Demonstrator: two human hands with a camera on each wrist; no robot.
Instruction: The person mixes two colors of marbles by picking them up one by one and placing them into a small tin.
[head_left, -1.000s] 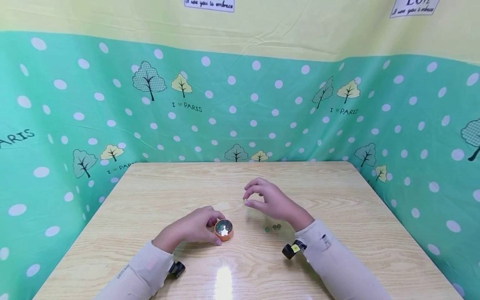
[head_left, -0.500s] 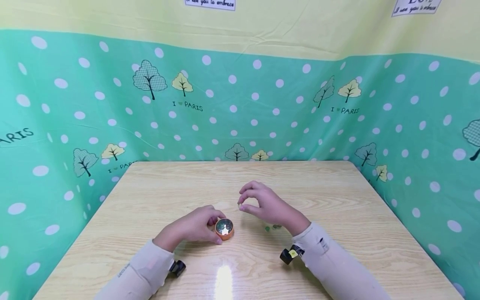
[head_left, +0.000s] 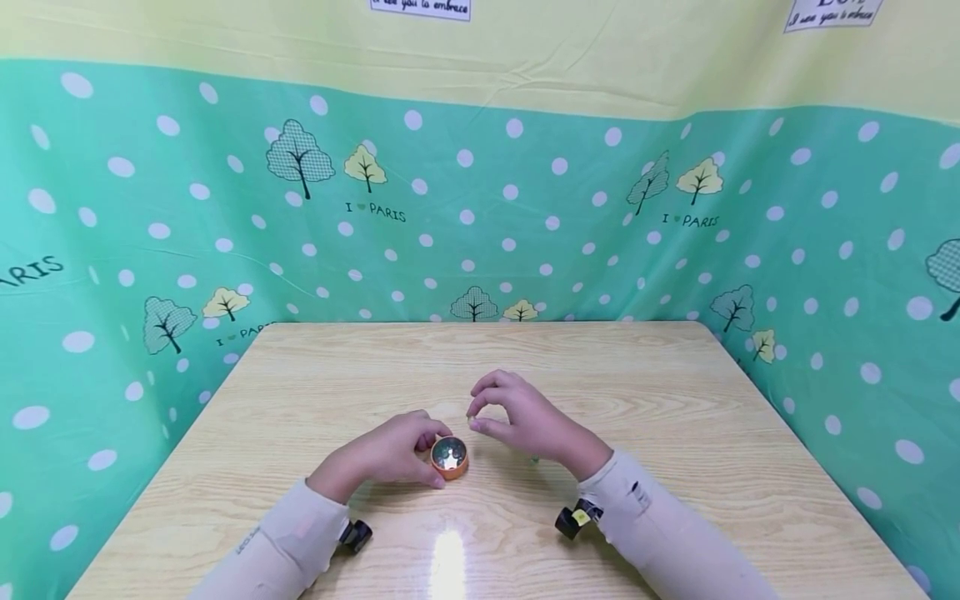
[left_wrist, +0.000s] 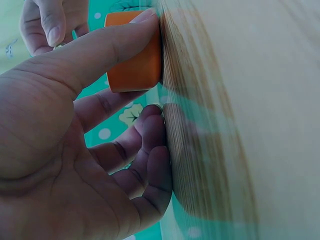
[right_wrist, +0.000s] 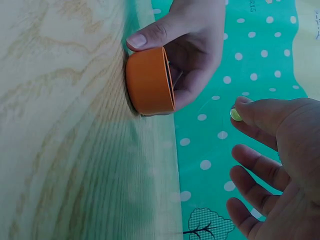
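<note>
My left hand holds a small round orange cup against the tabletop, thumb on the near side and index finger on the far side. From above, the cup's inside looks shiny, with dark greenish shapes in it. Between the thumb and index finger of my right hand is a small yellow-green glass marble, pinched in the air a little to the right of the cup and beyond it. The other right fingers are spread and loosely bent.
On the light wood table, a small green marble shows just under my right wrist, which hides others beside it. A green dotted cloth hangs along the back and sides. Black wrist cameras sit under both sleeves.
My right hand has moved left and toward me with the marble, closer to the cup; its wrist now covers most of the marbles on the table. The left hand and cup stay put.
</note>
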